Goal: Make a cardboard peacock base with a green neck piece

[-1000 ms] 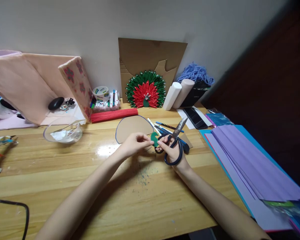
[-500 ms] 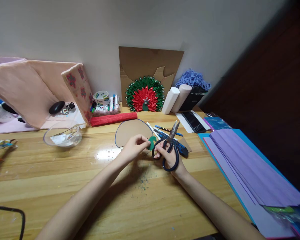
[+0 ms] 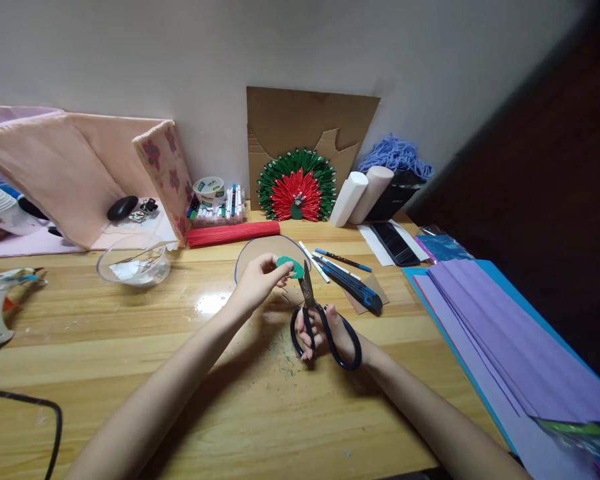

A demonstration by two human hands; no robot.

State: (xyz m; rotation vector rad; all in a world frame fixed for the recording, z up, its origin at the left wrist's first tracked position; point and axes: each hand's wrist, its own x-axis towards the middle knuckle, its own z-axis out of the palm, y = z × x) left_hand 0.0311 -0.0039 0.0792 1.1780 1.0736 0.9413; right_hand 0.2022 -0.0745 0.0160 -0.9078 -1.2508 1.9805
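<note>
Between thumb and fingers, my left hand pinches a small green piece, which looks like paper or felt. My right hand has its fingers in the black handles of a pair of scissors. The blades point up and lie at the right edge of the green piece; whether they are biting into it I cannot tell. Behind my left hand a rounded cardboard piece with a blue outline lies on the wooden table, partly covered by the hand.
A utility knife and several pens lie right of the scissors. Farther back stand a red-and-green peacock craft, a cardboard sheet and a red crepe roll. Leftward are a clear bowl and a glue gun; purple paper lies right.
The scissors have swung left and come down, and their blades now meet the green piece's edge. My left hand has lifted and turned the green piece slightly. The view has shifted a little.
</note>
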